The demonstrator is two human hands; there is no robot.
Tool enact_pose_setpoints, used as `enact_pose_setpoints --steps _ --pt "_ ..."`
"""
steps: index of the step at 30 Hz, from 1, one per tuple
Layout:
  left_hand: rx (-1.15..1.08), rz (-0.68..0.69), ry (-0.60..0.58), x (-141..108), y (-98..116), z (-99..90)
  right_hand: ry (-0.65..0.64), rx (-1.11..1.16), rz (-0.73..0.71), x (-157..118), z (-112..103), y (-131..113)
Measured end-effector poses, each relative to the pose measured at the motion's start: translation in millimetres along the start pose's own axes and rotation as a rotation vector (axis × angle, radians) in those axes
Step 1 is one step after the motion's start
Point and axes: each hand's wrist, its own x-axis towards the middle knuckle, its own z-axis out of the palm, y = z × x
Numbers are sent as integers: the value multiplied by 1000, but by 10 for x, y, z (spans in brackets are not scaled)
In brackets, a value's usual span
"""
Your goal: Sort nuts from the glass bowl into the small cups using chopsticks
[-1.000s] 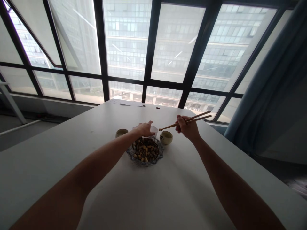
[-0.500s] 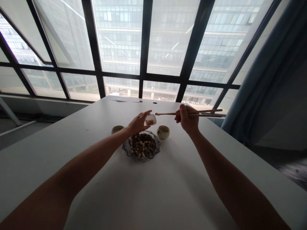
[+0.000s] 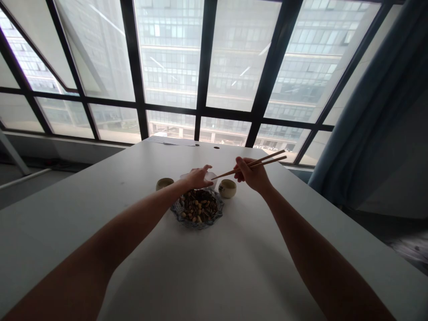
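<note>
My left hand (image 3: 198,177) reaches over the far side of a glass bowl, its thumb and fingers around a small translucent cup (image 3: 211,176). The hand partly hides this cup, and its contents do not show. My right hand (image 3: 251,172) is closed on a pair of wooden chopsticks (image 3: 267,159), which slant down to the left. Their tips come together at the small cup, close to my left thumb; nothing is visible between them. Below my left hand, the scalloped glass bowl (image 3: 197,225) holds dark seeds and pale nuts.
A small pale ceramic cup (image 3: 227,189) with dark markings stands right of the glass bowl. Another ceramic cup (image 3: 164,183) is to its left, beyond my forearm. Paper (image 3: 172,141) lies at the far edge of the white table (image 3: 214,276). A blue curtain (image 3: 354,133) hangs at right.
My left hand has lowered with the small cup, whose nuts no longer show. My right hand has moved left and down; the chopsticks now slant downward, and their tips have dropped to the cup.
</note>
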Motion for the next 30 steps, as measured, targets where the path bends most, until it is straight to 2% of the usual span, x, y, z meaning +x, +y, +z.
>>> enact_pose_setpoints --steps 4,7,11,16,19,22,26,30 --pt "50 -41 -94 74 11 -5 -243 -20 57 -57 85 -22" --pt "53 23 -110 63 -43 -29 -318 -62 38 -84 130 -5" --pt "8 98 23 -166 -187 -122 -357 -119 -8 -102 148 -5" --pt "-37 90 238 -710 -476 -305 -406 -139 -3 -111 174 9" --pt "-48 32 349 -1023 -685 -378 -380 -99 20 -102 180 45" --pt "-59 -24 418 -1262 -873 -359 -320 -60 54 -83 176 80" --pt "-148 -122 395 -1428 -1005 -227 -167 27 137 -38 170 123" --pt "-279 -173 355 -1447 -1003 -164 -26 115 220 5 165 175"
